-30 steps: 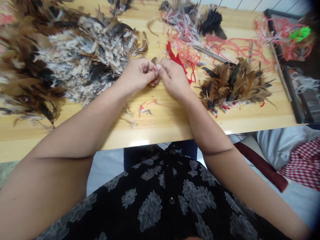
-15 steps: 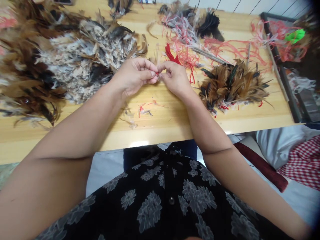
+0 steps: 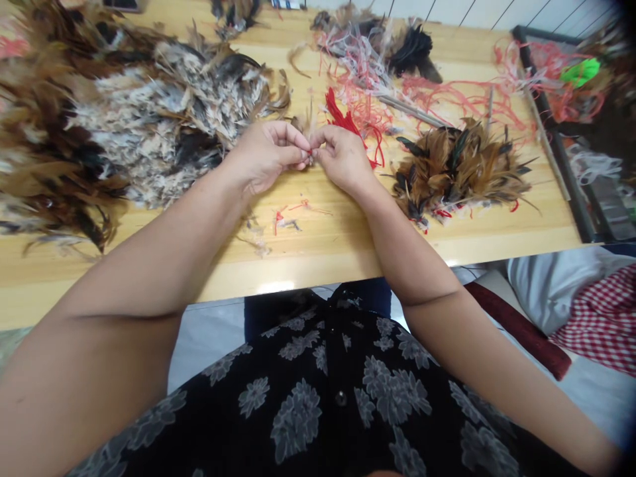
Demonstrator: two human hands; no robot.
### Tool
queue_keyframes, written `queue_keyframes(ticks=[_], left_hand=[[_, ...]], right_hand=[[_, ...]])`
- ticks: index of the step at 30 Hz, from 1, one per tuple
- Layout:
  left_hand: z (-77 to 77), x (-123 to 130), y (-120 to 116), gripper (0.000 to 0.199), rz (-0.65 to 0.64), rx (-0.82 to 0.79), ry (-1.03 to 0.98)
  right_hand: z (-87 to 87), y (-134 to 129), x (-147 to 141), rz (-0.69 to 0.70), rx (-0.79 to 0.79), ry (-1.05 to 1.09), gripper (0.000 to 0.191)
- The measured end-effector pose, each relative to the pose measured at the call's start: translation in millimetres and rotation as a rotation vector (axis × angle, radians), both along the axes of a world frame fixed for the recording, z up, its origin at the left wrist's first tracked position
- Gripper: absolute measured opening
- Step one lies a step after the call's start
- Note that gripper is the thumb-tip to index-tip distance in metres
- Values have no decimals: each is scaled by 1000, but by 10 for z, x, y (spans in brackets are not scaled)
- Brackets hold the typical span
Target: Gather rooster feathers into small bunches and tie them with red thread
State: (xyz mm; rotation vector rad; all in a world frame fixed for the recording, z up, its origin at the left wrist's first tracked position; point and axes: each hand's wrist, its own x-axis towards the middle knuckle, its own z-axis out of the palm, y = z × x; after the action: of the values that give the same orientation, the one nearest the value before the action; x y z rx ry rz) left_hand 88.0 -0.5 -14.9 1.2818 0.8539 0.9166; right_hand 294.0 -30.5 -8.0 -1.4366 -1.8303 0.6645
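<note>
Feather tuft [image 3: 311, 119]: upper centre of the frame, long axis near vertical, tips toward the top edge.
Left hand [image 3: 265, 156]: grip narrow, pinching tuft's base.
Right hand [image 3: 346, 159]: grip narrow, pinching there too.

From where left hand [image 3: 271, 156] and right hand [image 3: 345, 159] meet, I see open tabletop [image 3: 318, 255] toward six o'clock, crossed by small red scraps [image 3: 279, 217]. A feather heap [image 3: 154, 126] blocks nine; brown feathers [image 3: 462, 165] block three; red strings [image 3: 340, 114] crowd one.
</note>
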Motion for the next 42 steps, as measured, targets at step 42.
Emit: queue_keyframes(ticks=[42], left_hand=[[-237,68,59,44,116,411,170]], right_hand=[[199,-142,-70,-102,-114,129,16]])
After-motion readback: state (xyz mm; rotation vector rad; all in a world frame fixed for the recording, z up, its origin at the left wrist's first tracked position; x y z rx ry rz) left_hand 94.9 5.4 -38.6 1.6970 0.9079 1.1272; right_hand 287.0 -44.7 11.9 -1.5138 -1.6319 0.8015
